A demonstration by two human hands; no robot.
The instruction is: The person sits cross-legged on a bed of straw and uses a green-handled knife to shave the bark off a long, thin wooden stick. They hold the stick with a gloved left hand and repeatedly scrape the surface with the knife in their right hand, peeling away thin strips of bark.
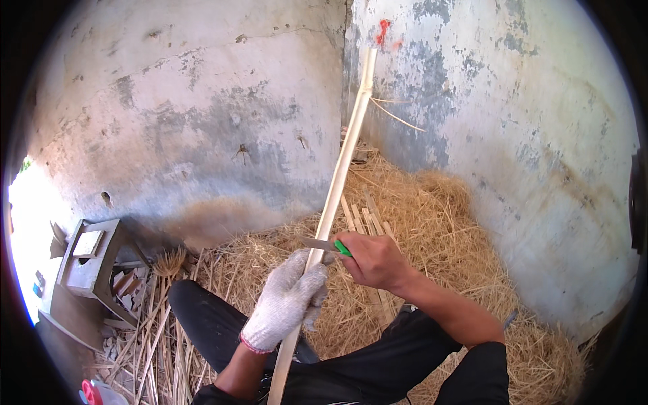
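A long split bamboo strip slants up from my lap toward the corner of the walls, with a node near its top and thin fibres peeling off there. My left hand, in a white knitted glove, is wrapped round the strip below its middle. Bare, my right hand grips a knife by its green handle. Its blade lies across the strip just above the gloved fingers, pointing left. Part of the handle is hidden in my fist.
Pale shavings heap up against the peeling walls. Several cut bamboo strips lie on the heap beyond my hands. At left stand a worn wooden stool and a pile of long strips. A container with a red lid sits lower left.
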